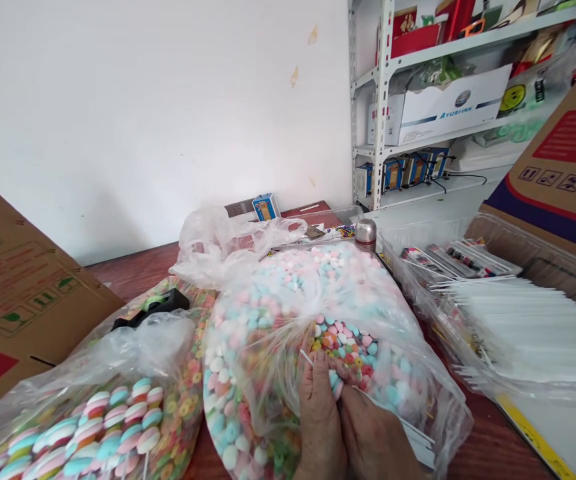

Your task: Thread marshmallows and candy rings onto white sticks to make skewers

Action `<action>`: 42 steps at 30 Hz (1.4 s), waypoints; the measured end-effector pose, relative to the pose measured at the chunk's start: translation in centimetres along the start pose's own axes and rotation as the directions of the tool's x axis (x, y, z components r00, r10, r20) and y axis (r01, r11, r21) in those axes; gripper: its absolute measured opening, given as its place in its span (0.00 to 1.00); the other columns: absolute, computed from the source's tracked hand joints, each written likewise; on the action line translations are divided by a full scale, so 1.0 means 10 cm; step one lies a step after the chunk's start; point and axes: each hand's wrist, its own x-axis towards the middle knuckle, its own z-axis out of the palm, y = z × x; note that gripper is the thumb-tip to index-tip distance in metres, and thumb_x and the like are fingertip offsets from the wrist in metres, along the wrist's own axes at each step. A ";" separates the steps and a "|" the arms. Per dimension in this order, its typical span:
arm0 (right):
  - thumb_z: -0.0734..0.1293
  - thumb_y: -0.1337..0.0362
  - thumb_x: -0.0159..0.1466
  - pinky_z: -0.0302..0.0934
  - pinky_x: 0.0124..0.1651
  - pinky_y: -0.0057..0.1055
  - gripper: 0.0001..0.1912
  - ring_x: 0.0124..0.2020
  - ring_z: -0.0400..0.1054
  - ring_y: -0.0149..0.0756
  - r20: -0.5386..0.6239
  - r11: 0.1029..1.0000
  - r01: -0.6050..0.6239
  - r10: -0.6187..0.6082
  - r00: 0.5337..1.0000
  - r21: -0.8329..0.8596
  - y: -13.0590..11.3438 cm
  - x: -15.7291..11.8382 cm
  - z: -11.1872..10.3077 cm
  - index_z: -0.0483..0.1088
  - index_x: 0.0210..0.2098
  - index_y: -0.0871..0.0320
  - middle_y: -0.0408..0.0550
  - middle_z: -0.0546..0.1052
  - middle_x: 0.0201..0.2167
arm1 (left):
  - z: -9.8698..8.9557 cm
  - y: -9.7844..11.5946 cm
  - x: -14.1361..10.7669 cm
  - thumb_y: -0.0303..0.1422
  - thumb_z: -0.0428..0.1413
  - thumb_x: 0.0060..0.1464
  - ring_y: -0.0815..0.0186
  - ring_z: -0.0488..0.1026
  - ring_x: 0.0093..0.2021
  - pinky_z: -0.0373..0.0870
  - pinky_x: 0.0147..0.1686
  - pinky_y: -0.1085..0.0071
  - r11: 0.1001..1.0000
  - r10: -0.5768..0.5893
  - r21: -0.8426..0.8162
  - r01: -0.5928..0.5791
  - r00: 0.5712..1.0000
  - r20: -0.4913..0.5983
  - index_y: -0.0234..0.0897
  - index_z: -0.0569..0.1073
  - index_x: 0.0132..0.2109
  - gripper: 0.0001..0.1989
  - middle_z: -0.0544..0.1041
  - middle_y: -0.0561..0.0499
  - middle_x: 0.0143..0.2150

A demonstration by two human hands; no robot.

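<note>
At the left edge of the bench: a cardboard box (21, 293) leans there, and a clear plastic bag (88, 427) of round striped candies lies at the front corner.
Behind this bag: a black tape dispenser (151, 309) lies on more ring candies (185, 393).
Middle of the bench: a big clear bag (268, 340) is full of small pastel candies (293, 280), and its loose top goes to the back edge.
Left hand (318, 420): it is at the big clear bag, with a thin white stick (307, 358) just beside the thumb.
Right hand (375, 440): it is close beside the left hand, over the bag.
Fingers (341, 393): both hands are narrow, close together at the candies; I cannot tell what they hold.
Back edge of the bench: a steel bottle cap (365, 231) stands there.
Right edge of the bench: a clear tray (523, 327) holds many white sticks (528, 327).
</note>
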 end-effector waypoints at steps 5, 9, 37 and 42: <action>0.56 0.65 0.68 0.60 0.39 0.30 0.14 0.36 0.73 0.39 -0.001 0.993 -0.118 0.118 0.993 0.006 0.25 0.57 -0.35 0.72 0.41 0.56 0.48 0.79 0.35 | 0.00 0.06 0.48 0.47 0.38 0.67 0.61 0.77 0.39 0.73 0.39 0.65 0.933 0.200 0.285 -0.221 0.975 0.101 0.37 0.73 0.47 0.24 0.79 0.43 0.44; 0.58 0.68 0.65 0.59 0.40 0.30 0.16 0.39 0.74 0.41 0.021 0.988 -0.151 0.152 0.988 -0.008 0.57 0.96 -0.47 0.74 0.47 0.54 0.49 0.81 0.39 | 0.00 0.02 0.89 0.28 0.48 0.60 0.59 0.73 0.40 0.67 0.44 0.63 0.527 0.249 0.709 -0.468 0.883 0.398 0.38 0.75 0.37 0.10 0.77 0.47 0.37; 0.71 0.61 0.62 0.68 0.48 0.31 0.09 0.45 0.73 0.39 -0.343 0.888 0.152 0.006 0.939 0.433 0.13 -0.09 -0.18 0.73 0.42 0.51 0.48 0.77 0.44 | -0.31 0.13 -0.29 0.40 0.67 0.48 0.64 0.75 0.38 0.72 0.38 0.72 0.951 -0.206 -0.185 0.248 0.953 0.221 0.32 0.83 0.42 0.18 0.81 0.42 0.38; 0.69 0.60 0.64 0.69 0.43 0.30 0.06 0.41 0.72 0.38 -0.269 0.820 0.116 0.047 0.962 0.560 0.09 -0.05 -0.20 0.73 0.42 0.51 0.47 0.77 0.41 | -0.32 0.12 -0.31 0.43 0.65 0.52 0.56 0.76 0.45 0.74 0.46 0.63 0.965 -0.133 -0.186 0.183 0.958 0.253 0.33 0.83 0.45 0.19 0.81 0.39 0.43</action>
